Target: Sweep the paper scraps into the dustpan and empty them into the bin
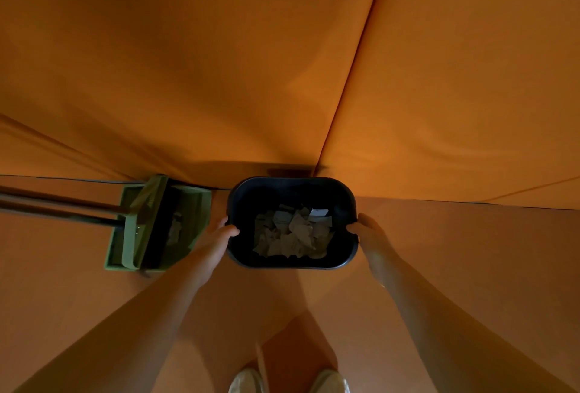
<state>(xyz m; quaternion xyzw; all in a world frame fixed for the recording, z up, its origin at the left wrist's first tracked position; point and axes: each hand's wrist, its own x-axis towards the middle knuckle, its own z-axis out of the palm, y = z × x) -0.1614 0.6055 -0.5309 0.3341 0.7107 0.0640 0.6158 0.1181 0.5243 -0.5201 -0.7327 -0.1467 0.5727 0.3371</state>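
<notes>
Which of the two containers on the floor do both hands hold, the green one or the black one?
The black bin: the left hand and right hand grip its opposite rims. The green dustpan stands untouched to its left.

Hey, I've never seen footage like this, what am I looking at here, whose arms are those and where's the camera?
There is no machine here. The single picture comes from a wide-angle camera worn on a person's head, looking down, so the two bare arms and the shoes at the bottom are that person's own. The left hand and the right hand each grip a side of the rim of a black bin, which has paper scraps lying in its bottom. Left of the bin, on the orange floor, sits a green dustpan with long handles running off to the left; something pale shows inside it, too dim to identify. Behind everything hangs orange fabric.
</notes>
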